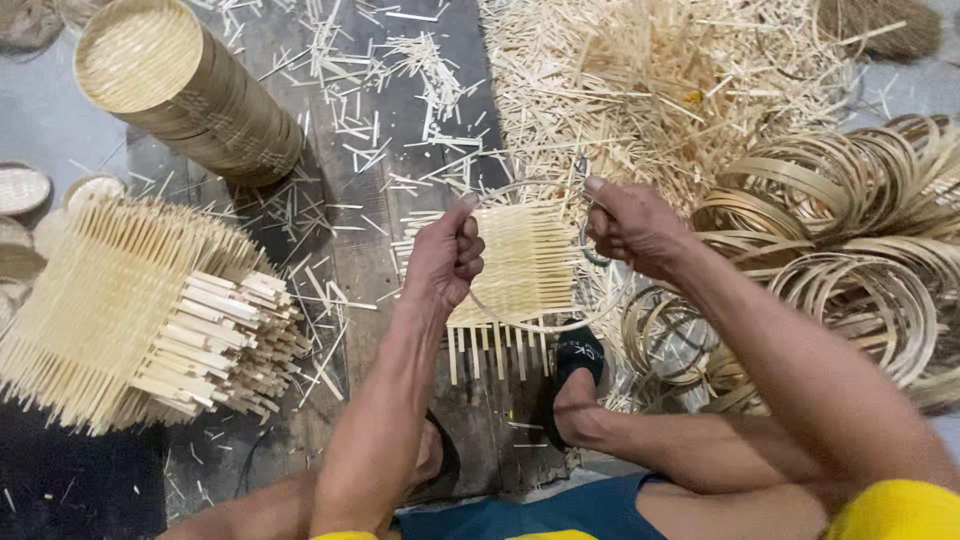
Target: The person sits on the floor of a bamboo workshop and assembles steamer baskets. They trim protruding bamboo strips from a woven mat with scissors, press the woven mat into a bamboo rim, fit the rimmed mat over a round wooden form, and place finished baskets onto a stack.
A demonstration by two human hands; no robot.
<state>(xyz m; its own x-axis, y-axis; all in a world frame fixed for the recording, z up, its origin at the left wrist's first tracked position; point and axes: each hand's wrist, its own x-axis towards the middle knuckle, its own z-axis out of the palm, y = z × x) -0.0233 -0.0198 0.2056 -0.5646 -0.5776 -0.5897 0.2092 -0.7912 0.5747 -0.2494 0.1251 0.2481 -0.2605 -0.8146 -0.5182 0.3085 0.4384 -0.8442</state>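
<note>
Both hands (445, 262) (630, 225) grip a woven mat (525, 265); hoops (850, 250) crowd right, mat stack (140, 310) left.

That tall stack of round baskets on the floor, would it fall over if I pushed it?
Probably. The stack of round baskets is tall, already leans, and looks light, being thin woven bamboo. Loose sticks lie around its base, so it may also slide.

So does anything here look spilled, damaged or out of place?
Nothing looks damaged. Loose bamboo offcuts litter the floor boards, with a tangled heap of strips behind. Both hands, left and right, hold a woven mat inside a thin hoop.
</note>
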